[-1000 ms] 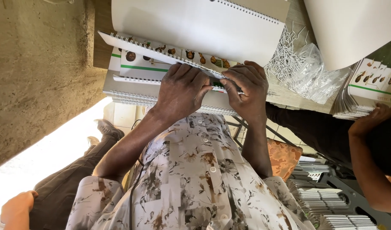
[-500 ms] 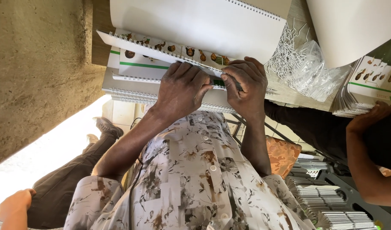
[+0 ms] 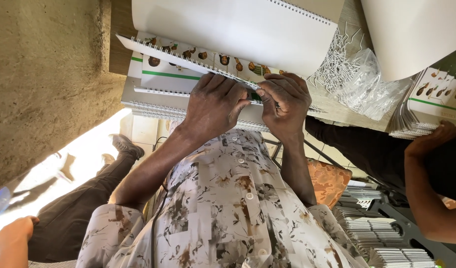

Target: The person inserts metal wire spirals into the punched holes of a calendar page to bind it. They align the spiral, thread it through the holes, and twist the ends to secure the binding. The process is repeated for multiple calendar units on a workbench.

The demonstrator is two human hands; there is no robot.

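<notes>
Left hand (image 3: 215, 101) spread flat, palm down, pressing on a spiral-bound calendar (image 3: 188, 67) lying at the top of a stack of wire-bound calendars (image 3: 158, 99). Right hand (image 3: 285, 101) just beside, fingers curled narrow and pinching at the wire binding (image 3: 200, 67) along the calendar's edge, thumb nearly touching the left forefinger. Beyond both hands, a large white bound sheet (image 3: 233, 30) lifted open. Right of the right hand, a clear bag of loose wire combs (image 3: 359, 79) on the wooden table (image 3: 119, 30). Farther right, another person's hand (image 3: 431, 141) gripping a second stack of calendars (image 3: 431, 106). Below the wrists, floral shirt (image 3: 223, 213); lower right, more bundles of wire spines (image 3: 372, 233).
</notes>
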